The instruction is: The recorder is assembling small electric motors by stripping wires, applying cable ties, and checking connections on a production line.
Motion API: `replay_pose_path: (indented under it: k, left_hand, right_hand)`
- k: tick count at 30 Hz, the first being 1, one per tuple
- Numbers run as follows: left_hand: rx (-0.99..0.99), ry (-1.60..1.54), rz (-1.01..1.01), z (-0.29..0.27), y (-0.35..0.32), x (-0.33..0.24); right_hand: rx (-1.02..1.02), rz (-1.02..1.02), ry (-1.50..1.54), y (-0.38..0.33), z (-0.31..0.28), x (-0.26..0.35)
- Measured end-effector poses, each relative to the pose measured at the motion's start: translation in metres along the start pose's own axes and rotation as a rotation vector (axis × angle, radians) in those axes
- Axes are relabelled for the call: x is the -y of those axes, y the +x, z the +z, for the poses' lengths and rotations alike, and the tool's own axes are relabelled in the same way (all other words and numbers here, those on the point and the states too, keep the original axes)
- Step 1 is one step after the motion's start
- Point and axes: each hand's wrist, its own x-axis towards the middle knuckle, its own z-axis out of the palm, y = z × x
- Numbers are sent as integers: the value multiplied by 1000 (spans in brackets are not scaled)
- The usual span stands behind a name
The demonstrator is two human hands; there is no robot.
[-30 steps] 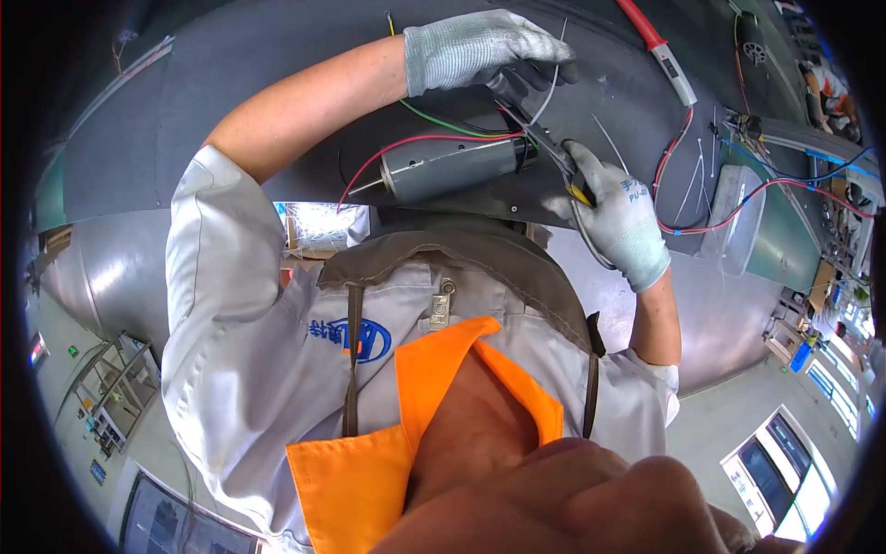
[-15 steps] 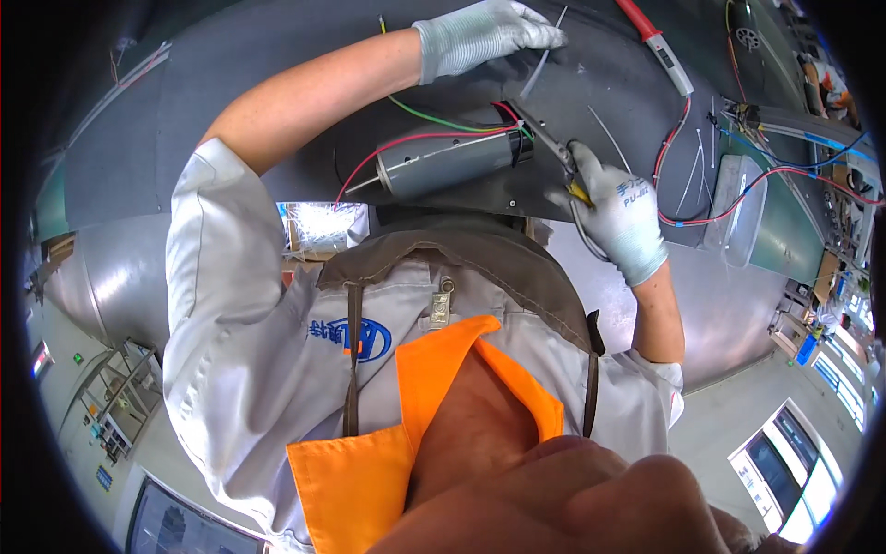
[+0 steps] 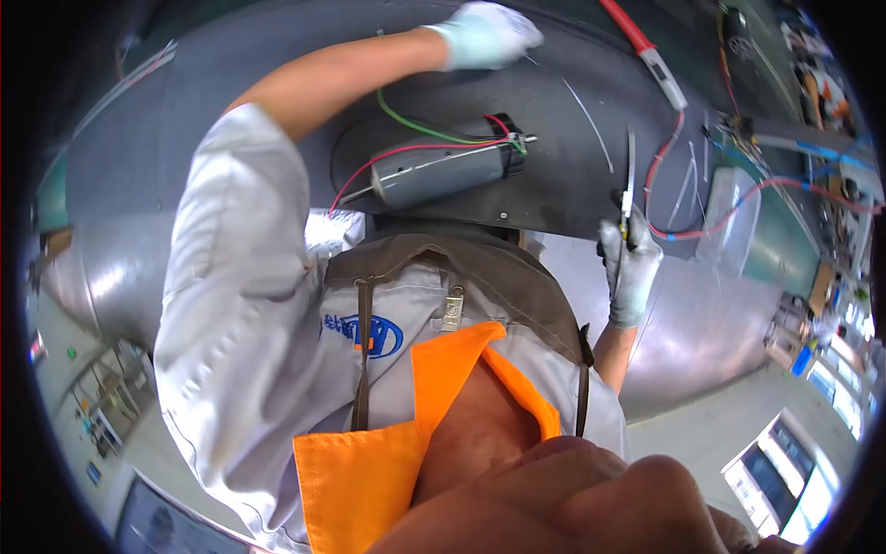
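A grey cylindrical motor (image 3: 434,175) with a black end and a thin shaft at its left lies on the dark bench mat. Red and green wires (image 3: 420,131) come off its right end, gathered there by a small white tie. Beyond the motor, my gloved left hand (image 3: 489,37) is closed, slightly blurred, with a thin pale cable tie end (image 3: 532,61) poking out below its fingers. My gloved right hand (image 3: 632,268) is by the bench's near edge, wrapped round the scissors (image 3: 629,175), whose narrow blades point away from me. Neither hand touches the motor.
A loose white cable tie (image 3: 591,125) lies right of the motor, and more ties (image 3: 688,180) farther right. Beside those stands a clear plastic tray (image 3: 734,217). A red and white pen-shaped tool (image 3: 663,78) trails a red cable across the mat's right side.
My right hand has drawn the scissors away from the motor's wires, to the right and nearer me. The left hand has moved slightly left; its long tie strip no longer reaches toward the wires.
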Motion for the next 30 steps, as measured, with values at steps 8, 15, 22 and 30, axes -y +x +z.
replay_pose_path:
  k: [8,15,22,30]
  left_hand:
    - [-246,-344,-1283,-185,-344,-32]
    - [-422,-498,-1353,-133,-374,-100]
    - [-579,-982,-1000,-180,-297,-24]
    - [-213,-793,-770,-274,-230,-53]
  right_hand:
    - [-27,-93,-371,66,15,10]
    - [61,-353,-548,130,50,31]
    - [11,-394,-975,157,18,16]
    - [440,-814,326,119,85,188]
